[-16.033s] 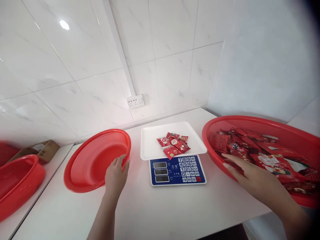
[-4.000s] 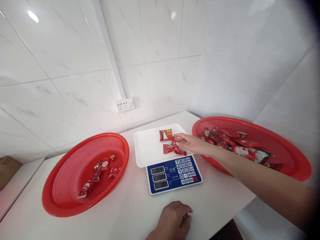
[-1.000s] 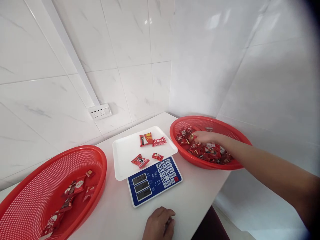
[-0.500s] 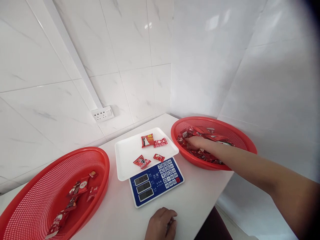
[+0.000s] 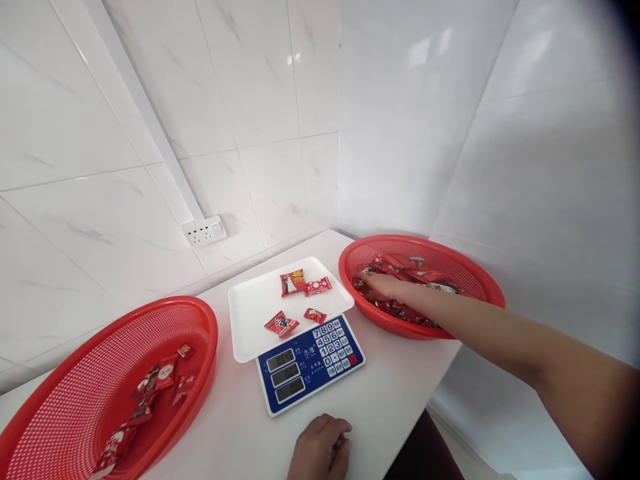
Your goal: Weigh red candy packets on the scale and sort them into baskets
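Observation:
My right hand (image 5: 379, 285) reaches into the right red basket (image 5: 493, 283), its fingers stretched out among red-wrapped snacks (image 5: 400, 261). Packets partly hide the fingertips. Resting on the table below the scale, my left hand (image 5: 320, 448) is curled closed; what lies inside its fingers is too hidden to name. A digital scale (image 5: 313, 393) with a blue panel stands between the baskets. Its white tray (image 5: 250, 313) carries a larger red-and-yellow packet (image 5: 293, 283), a pink-red packet (image 5: 319, 287), a small red candy (image 5: 315, 315) and a red packet (image 5: 282, 325).
At the left stands another red basket (image 5: 207, 327) with several wrapped snacks (image 5: 163, 375) at its bottom. The white table (image 5: 390, 380) meets tiled walls at the back and right. A wall socket (image 5: 205, 231) is above the table.
My right hand has shifted slightly within the right basket, its fingers straighter over the packets. The whole view has moved slightly. My left hand and the packets on the tray stay put.

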A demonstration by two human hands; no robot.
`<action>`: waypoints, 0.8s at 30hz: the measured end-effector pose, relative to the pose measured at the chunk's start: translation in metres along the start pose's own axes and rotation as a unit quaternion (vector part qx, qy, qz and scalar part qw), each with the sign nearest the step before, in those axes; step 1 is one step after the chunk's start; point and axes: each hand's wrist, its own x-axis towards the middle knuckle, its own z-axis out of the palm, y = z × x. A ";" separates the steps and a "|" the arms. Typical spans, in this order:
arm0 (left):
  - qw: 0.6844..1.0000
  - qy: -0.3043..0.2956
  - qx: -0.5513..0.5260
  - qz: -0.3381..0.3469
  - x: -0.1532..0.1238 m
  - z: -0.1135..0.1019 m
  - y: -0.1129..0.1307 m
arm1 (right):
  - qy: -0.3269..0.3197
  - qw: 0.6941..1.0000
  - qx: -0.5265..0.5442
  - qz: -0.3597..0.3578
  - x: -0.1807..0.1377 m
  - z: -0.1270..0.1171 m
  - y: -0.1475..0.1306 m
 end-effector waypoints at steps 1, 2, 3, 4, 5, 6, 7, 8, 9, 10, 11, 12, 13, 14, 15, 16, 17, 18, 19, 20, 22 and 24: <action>1.000 0.002 0.001 0.001 0.000 0.000 0.000 | 0.000 1.000 0.004 0.011 -0.004 -0.001 -0.002; 1.000 0.005 0.001 0.002 0.000 0.000 0.000 | -0.001 1.000 0.005 0.025 -0.009 -0.002 -0.003; 1.000 0.006 0.001 0.004 -0.001 0.000 0.000 | 0.000 0.999 0.009 0.038 -0.014 -0.002 -0.003; 1.000 0.007 0.001 0.003 -0.001 0.000 0.000 | 0.006 0.999 0.018 0.044 -0.019 -0.002 -0.003; 1.000 0.006 0.001 0.002 -0.001 0.000 0.001 | 0.015 0.999 0.032 0.039 -0.022 -0.001 -0.002; 1.000 0.003 0.003 -0.001 -0.001 0.000 0.001 | 0.023 0.998 0.050 0.026 -0.024 0.000 -0.001; 1.000 -0.001 0.004 -0.004 -0.001 -0.001 0.002 | 0.030 0.997 0.068 0.007 -0.024 0.001 0.000; 1.000 -0.005 0.005 -0.007 -0.001 -0.002 0.003 | 0.033 0.996 0.083 -0.014 -0.021 0.002 0.002; 1.000 -0.009 0.008 -0.008 0.000 -0.003 0.004 | 0.033 0.995 0.092 -0.034 -0.017 0.002 0.003; 1.000 -0.013 0.011 -0.009 0.000 -0.004 0.005 | 0.031 0.994 0.095 -0.046 -0.011 0.002 0.005; 1.000 -0.018 0.016 -0.009 0.000 -0.005 0.006 | 0.032 0.993 0.097 -0.053 -0.006 0.000 0.007; 1.000 -0.021 0.019 -0.010 0.000 -0.006 0.007 | 0.039 0.993 0.099 -0.057 -0.001 -0.003 0.009; 0.999 -0.024 0.022 -0.013 0.000 -0.007 0.008 | 0.051 0.992 0.100 -0.058 0.004 -0.007 0.011; 0.999 -0.027 0.022 -0.017 0.000 -0.008 0.010 | 0.067 0.990 0.106 -0.060 0.006 -0.013 0.012; 0.999 -0.030 0.020 -0.021 -0.001 -0.009 0.012 | 0.086 0.987 0.118 -0.062 0.007 -0.019 0.011; 0.999 -0.031 0.017 -0.027 -0.001 -0.010 0.014 | 0.105 0.983 0.137 -0.066 0.006 -0.025 0.008; 0.999 -0.032 0.014 -0.033 -0.002 -0.012 0.016 | 0.120 0.977 0.161 -0.073 0.004 -0.031 0.004; 0.999 -0.033 0.012 -0.038 -0.002 -0.013 0.019 | 0.130 0.970 0.186 -0.083 0.001 -0.037 -0.004; 0.998 -0.032 0.011 -0.043 -0.002 -0.014 0.021 | 0.132 0.964 0.209 -0.097 -0.003 -0.042 -0.014; 0.998 -0.030 0.011 -0.048 -0.002 -0.014 0.022 | 0.124 0.959 0.226 -0.113 -0.007 -0.045 -0.026; 0.998 -0.027 0.013 -0.052 -0.002 -0.015 0.024 | 0.089 0.955 0.239 -0.148 -0.015 -0.049 -0.055; 0.998 -0.028 0.015 -0.051 -0.003 -0.016 0.025 | 0.054 0.952 0.242 -0.176 -0.021 -0.047 -0.084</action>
